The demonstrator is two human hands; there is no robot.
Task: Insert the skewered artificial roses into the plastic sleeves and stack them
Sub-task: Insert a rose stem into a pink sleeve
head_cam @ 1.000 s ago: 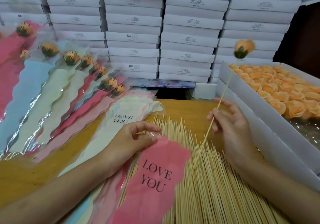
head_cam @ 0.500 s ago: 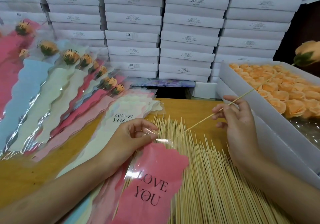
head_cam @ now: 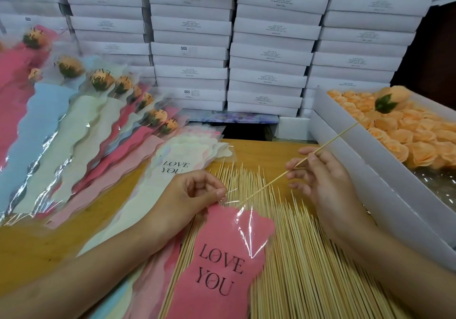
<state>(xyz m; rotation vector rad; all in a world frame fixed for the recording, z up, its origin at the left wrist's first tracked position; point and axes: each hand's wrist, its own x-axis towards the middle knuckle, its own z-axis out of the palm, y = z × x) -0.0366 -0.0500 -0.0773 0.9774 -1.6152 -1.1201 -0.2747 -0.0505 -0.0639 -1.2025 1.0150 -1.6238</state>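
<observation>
Glare on the clear plastic hides the mouth of the pink sleeve (head_cam: 222,264), so whether the skewer tip is inside cannot be told; its lower end is cut off by the frame. "LOVE YOU" is printed on it. The sleeve's top edge is pinched by the left hand (head_cam: 187,195), fingers closed. The skewered rose (head_cam: 392,97), peach with green leaves, is gripped mid-stick by the right hand (head_cam: 323,183) and slanted down toward the sleeve. Loose skewers (head_cam: 308,257) cover the tabletop (head_cam: 37,252) between filled sleeves (head_cam: 86,131) and the rose box (head_cam: 370,151).
</observation>
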